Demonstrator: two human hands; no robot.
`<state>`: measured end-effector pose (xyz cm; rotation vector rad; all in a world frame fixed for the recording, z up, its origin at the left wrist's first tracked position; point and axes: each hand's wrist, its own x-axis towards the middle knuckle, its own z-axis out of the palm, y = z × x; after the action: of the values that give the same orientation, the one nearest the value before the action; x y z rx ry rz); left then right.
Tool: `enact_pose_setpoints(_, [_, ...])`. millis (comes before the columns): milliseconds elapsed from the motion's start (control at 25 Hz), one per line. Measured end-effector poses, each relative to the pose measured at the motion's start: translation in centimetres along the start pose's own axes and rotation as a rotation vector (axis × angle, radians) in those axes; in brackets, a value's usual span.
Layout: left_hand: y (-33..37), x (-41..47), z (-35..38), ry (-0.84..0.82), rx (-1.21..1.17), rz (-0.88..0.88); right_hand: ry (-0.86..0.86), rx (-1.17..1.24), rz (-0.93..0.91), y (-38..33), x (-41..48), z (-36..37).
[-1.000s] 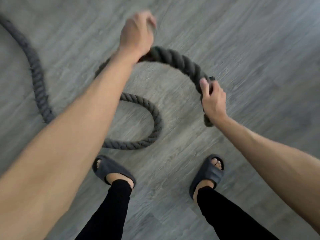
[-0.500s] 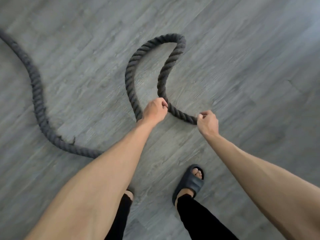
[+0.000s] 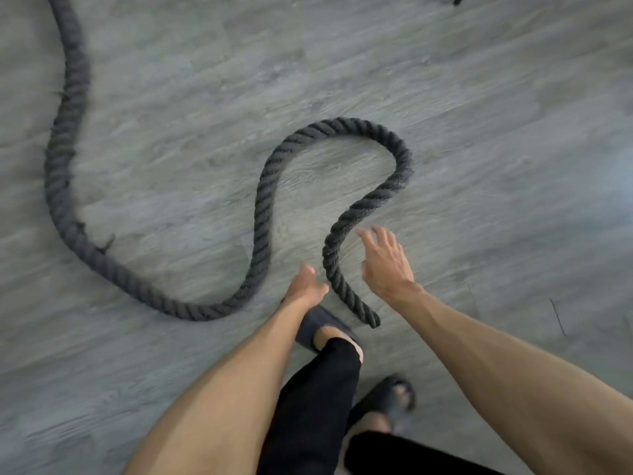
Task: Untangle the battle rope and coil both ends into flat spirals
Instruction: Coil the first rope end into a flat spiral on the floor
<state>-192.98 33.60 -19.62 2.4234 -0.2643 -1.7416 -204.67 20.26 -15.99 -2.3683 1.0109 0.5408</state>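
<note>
Battle rope [image 3: 263, 214] lies flat on grey wood-grain floor [image 3: 479, 166], nothing lifted. From the far left it enters at the top edge, runs down the left side in a long bow with a few frayed strands sticking out, then sweeps along the bottom of a wide U toward centre. From there it climbs, arches over in a rounded hump, bends back down on the right side in an S, and finishes at a free rope end [image 3: 374, 322] near the feet. No spiral formed; the turns lie apart, not crossing. Left hand [image 3: 305, 286] hangs in the gap between the rising strand and the descending tail, fingers loosely extended and slightly blurred, holding nothing; thumb tip sits just beside the tail, and contact cannot be told. Below it, a dark slide sandal [image 3: 317, 323] on the leading foot, black trouser leg [image 3: 315, 399] above it. Right hand [image 3: 385, 264] is just to the right of the tail, palm down, fingers spread wide and released, empty; fingertips blurred, close to the rope's S-bend but apart from it. Second sandal [image 3: 390, 397] farther back, lower right of centre. Both bare forearms reach in from the bottom edge.
</note>
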Motion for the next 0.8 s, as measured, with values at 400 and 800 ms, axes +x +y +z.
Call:
enact_pose_setpoints(400, [0.9, 12.4, 14.1, 0.254, -0.507, -0.2, 0.017, -0.633, -0.346, 8.7, 15.6, 4.9])
enact_pose_setpoints(800, [16.4, 9.4, -5.7, 1.183, 0.136, 0.467, 0.274, 0.522, -0.205, 15.4, 14.6, -4.5])
